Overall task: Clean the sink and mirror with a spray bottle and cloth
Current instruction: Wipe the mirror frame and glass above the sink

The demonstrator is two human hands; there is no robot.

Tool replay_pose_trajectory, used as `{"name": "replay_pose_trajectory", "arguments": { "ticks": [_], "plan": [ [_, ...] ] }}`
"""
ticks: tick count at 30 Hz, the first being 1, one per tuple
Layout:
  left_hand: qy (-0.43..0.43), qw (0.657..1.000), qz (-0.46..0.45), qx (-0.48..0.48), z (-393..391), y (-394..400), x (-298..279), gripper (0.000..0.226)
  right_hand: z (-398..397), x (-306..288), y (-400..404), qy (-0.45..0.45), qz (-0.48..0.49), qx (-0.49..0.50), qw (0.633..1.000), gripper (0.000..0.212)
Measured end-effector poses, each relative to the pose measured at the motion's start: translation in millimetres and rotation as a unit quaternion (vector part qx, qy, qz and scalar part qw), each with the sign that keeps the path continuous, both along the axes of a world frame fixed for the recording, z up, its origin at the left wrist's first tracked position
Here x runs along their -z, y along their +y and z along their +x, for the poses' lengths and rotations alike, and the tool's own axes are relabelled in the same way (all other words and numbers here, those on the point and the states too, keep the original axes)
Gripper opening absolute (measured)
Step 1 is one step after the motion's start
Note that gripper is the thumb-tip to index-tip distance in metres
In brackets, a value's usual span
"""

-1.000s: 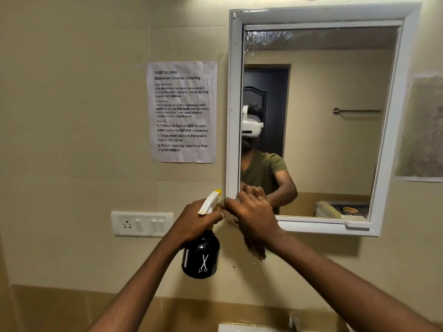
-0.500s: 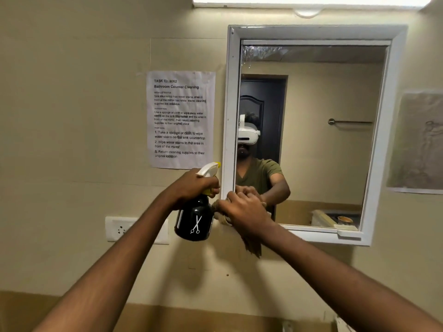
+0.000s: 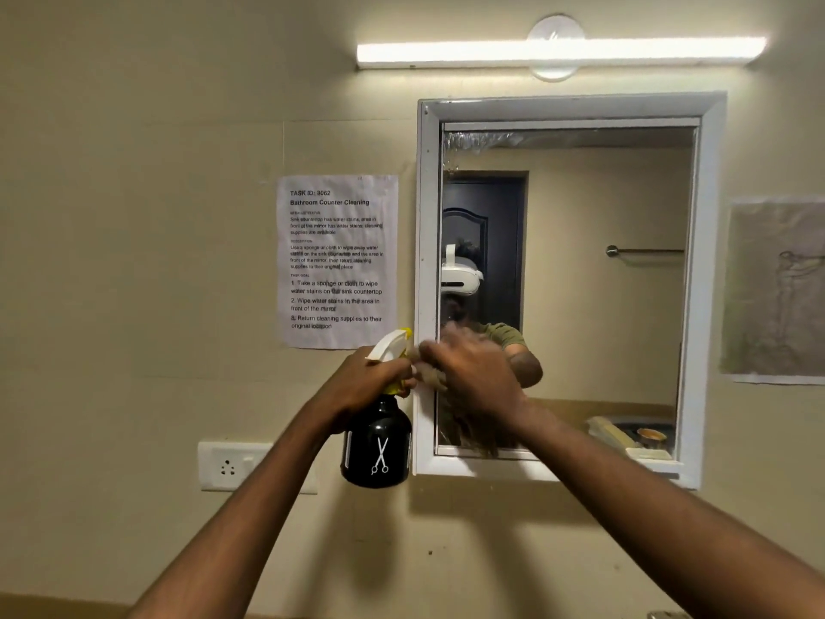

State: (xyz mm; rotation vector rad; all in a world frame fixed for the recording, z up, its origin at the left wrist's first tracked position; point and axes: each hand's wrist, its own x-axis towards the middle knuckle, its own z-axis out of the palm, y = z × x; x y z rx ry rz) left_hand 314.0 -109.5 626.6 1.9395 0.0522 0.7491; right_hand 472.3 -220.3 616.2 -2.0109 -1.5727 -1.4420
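The black round plastic spray bottle (image 3: 376, 444) hangs at the white-framed mirror's (image 3: 696, 306) seven o'clock, our left hand (image 3: 364, 384) gripping its neck; rigid, probably light. Our right hand (image 3: 475, 377) clutches a soft brownish cloth (image 3: 464, 428).

1 spray bottle (image 3: 376, 440), 1 mirror (image 3: 602, 283), 2 hands (image 3: 364, 382)

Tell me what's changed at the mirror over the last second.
The right hand with the cloth has moved from the mirror's bottom-left frame corner up onto the glass, blurred mid-wipe. The left hand still grips the bottle beside the frame. The view has tilted up.
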Motion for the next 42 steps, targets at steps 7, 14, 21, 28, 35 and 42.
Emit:
{"name": "replay_pose_trajectory", "arguments": {
  "ticks": [7, 14, 21, 28, 35, 42],
  "plan": [
    [-0.015, 1.000, -0.008, -0.001, 3.4, -6.9, -20.7, 0.022, 1.0, -85.8, -5.1, -0.002, 0.062, -0.007, 0.998, 0.031],
    [-0.004, 0.999, 0.015, -0.051, 16.3, -14.0, -41.3, 0.034, 5.8, -20.5, -4.0, -0.025, -0.014, -0.030, 0.999, 0.034],
    [-0.017, 0.994, 0.020, -0.111, 23.1, -14.4, -35.8, 0.038, 6.8, -17.6, -2.7, -0.016, -0.021, -0.021, 0.999, 0.031],
    [-0.066, 0.994, -0.021, -0.084, 19.2, -4.2, -41.8, 0.012, 3.4, -66.7, 2.2, 0.004, 0.048, -0.036, 0.998, 0.028],
    [-0.090, 0.993, -0.038, -0.059, 6.9, 2.9, -49.7, 0.017, 1.9, -140.4, 12.4, 0.021, 0.111, -0.016, 0.994, 0.032],
    [-0.085, 0.994, -0.040, -0.058, -0.9, 1.2, -52.1, 0.007, 4.5, -77.4, -2.4, -0.045, -0.020, -0.020, 0.999, 0.029]
  ]
}}
